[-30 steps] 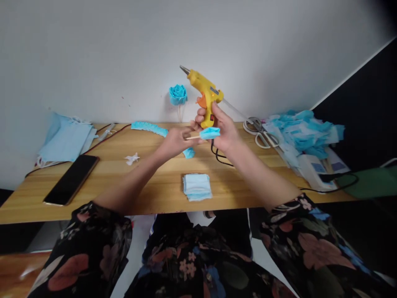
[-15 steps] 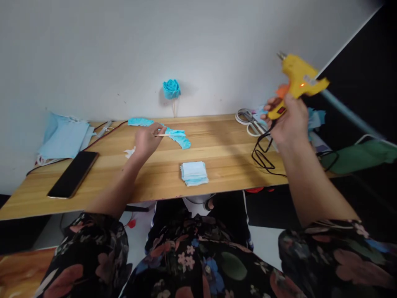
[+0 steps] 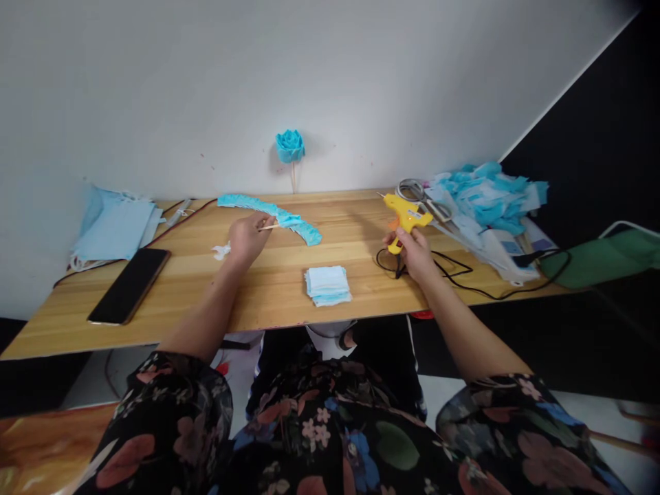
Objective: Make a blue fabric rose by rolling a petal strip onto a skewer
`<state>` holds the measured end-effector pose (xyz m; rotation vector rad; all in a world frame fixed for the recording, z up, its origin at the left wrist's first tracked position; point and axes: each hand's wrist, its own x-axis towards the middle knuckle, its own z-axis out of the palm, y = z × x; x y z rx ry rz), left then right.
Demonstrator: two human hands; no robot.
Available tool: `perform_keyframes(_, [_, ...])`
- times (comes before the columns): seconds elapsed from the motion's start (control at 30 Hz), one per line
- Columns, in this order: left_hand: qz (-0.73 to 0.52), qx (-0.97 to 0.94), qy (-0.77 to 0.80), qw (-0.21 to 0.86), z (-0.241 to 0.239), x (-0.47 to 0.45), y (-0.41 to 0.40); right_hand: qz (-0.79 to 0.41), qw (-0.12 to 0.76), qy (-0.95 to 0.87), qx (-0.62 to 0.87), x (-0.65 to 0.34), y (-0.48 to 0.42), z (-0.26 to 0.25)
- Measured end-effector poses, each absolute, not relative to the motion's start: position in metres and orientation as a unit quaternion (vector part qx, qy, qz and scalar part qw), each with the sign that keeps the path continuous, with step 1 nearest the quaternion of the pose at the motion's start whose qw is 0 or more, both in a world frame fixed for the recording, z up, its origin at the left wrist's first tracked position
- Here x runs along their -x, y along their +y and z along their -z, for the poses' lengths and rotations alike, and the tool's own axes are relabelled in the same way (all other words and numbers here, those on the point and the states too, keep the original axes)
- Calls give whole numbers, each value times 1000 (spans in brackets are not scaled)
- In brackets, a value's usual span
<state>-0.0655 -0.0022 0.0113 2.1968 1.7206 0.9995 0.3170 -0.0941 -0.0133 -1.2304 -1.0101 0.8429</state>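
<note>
My left hand [image 3: 246, 237] pinches a thin wooden stick [image 3: 270, 227] whose far end carries a small blue folded piece, resting by a long blue pleated strip [image 3: 268, 210] on the wooden table [image 3: 206, 295]. On the right, my right hand [image 3: 412, 253] grips the handle of a yellow glue gun [image 3: 406, 214] that rests low on the table, nozzle pointing left and away. Its black cord [image 3: 464, 275] loops across the table. A stack of pale blue squares [image 3: 328, 284] lies between my hands near the front edge.
A finished blue flower on a stick [image 3: 289, 148] leans on the wall. A black phone [image 3: 130, 284] and face masks [image 3: 113, 227] lie at left. Scissors [image 3: 420, 196] and a heap of blue scraps [image 3: 485, 196] sit at right, beside a green cloth [image 3: 603, 258].
My right hand swung the glue gun away to the right, then lowered it onto the table. My left hand carried the stick with the blue piece down to the table beside the strip.
</note>
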Motion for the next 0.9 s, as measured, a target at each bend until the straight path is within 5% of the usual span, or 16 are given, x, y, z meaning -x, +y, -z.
perform_keyframes(0.5, [-189, -776, 595, 91, -20, 54, -10, -340, 613, -465, 541, -322, -93, 23])
perform_keyframes(0.9, [-191, -781, 568, 176, -18, 50, -10, -345, 617, -459, 538, -325, -88, 28])
